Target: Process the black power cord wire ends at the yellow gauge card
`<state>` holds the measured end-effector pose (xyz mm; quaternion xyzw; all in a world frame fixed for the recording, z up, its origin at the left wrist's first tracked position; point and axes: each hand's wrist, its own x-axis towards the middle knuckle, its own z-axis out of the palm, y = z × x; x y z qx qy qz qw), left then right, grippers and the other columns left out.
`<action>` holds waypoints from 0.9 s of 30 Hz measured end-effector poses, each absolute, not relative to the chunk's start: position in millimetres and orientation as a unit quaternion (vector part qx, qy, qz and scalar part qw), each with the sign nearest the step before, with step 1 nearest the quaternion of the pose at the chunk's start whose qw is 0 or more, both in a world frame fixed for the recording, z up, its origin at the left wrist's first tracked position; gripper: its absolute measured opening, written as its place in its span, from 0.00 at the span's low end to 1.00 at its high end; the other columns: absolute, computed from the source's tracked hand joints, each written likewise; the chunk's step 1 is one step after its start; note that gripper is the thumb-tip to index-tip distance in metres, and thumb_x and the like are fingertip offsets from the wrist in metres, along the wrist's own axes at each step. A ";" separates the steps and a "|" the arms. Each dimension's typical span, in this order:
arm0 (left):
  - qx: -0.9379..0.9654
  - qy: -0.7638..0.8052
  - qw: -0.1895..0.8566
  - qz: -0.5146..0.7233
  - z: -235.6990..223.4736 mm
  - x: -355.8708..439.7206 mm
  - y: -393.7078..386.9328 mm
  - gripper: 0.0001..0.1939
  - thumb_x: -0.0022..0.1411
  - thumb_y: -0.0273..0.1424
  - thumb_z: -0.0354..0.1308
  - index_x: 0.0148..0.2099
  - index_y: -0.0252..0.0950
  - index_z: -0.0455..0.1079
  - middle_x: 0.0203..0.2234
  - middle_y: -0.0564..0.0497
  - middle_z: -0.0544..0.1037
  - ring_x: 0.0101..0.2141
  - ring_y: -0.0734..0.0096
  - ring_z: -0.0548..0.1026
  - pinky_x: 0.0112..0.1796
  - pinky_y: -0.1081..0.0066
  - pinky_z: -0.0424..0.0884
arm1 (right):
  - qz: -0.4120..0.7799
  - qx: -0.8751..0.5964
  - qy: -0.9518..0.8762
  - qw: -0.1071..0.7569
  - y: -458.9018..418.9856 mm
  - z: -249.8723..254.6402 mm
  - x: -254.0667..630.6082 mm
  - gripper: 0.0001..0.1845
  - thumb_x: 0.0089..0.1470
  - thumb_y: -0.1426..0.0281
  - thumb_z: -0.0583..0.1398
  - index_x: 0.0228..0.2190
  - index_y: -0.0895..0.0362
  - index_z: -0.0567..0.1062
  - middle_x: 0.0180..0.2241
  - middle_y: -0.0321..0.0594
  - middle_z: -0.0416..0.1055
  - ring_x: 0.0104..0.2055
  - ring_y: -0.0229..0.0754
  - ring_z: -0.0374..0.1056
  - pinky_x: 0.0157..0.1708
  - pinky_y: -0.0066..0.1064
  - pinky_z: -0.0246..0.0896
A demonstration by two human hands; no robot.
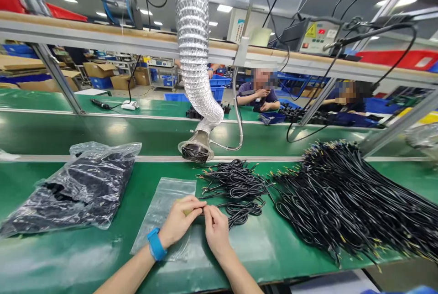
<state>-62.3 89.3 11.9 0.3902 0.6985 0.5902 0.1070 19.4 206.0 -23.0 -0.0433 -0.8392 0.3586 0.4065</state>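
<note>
My left hand (183,218), with a blue wrist strap (156,244) on its arm, is closed in a pinch. My right hand (216,228) is also pinched, its fingertips meeting the left ones. Whatever lies between the fingertips is too small and covered to make out; a bit of yellow shows at the left fingers. Under and beside my left hand lies a clear plastic bag (164,198), flat on the green bench. Just beyond my right hand are coiled black cables (239,184) with bare wire ends, and a smaller coil (244,212) reaches close behind its fingers.
A large heap of black cables (335,202) covers the bench's right side. At left lies a filled plastic bag of black parts (85,184). A silver duct (193,34) with a hood (196,145) hangs low ahead. Two people (258,93) sit across the bench.
</note>
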 end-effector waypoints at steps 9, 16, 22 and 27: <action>0.282 0.714 0.090 0.635 9.4 -65.7 92.4 0.18 0.56 0.35 0.60 0.48 0.37 0.77 0.35 0.47 0.81 0.37 0.65 0.77 0.43 0.65 0.74 | 0.372 -0.051 -0.817 0.438 205.4 -21.0 19.8 0.12 0.64 0.70 0.53 0.39 0.56 0.76 0.28 0.40 0.73 0.28 0.38 0.68 0.28 0.27 0.62; 0.316 0.715 0.088 0.617 -0.9 -60.2 90.5 0.18 0.58 0.35 0.59 0.51 0.38 0.75 0.35 0.48 0.80 0.38 0.64 0.77 0.45 0.62 0.73 | 0.335 -0.042 -0.837 0.430 208.2 -26.4 19.9 0.18 0.65 0.71 0.49 0.27 0.56 0.74 0.21 0.37 0.67 0.23 0.37 0.64 0.23 0.27 0.56; 0.322 0.714 0.088 0.615 -1.5 -58.9 93.9 0.19 0.58 0.33 0.58 0.52 0.38 0.74 0.35 0.48 0.80 0.38 0.65 0.77 0.45 0.62 0.72 | 0.350 -0.041 -0.839 0.414 209.7 -25.0 19.4 0.21 0.66 0.69 0.48 0.22 0.55 0.70 0.20 0.36 0.66 0.21 0.36 0.62 0.22 0.27 0.54; 0.327 0.681 0.120 0.644 5.1 -61.1 94.4 0.23 0.58 0.31 0.59 0.56 0.35 0.70 0.35 0.48 0.80 0.37 0.68 0.76 0.45 0.66 0.72 | 0.401 -0.061 -0.834 0.375 211.5 -22.3 20.1 0.22 0.65 0.64 0.48 0.22 0.55 0.69 0.19 0.34 0.63 0.20 0.35 0.59 0.23 0.27 0.53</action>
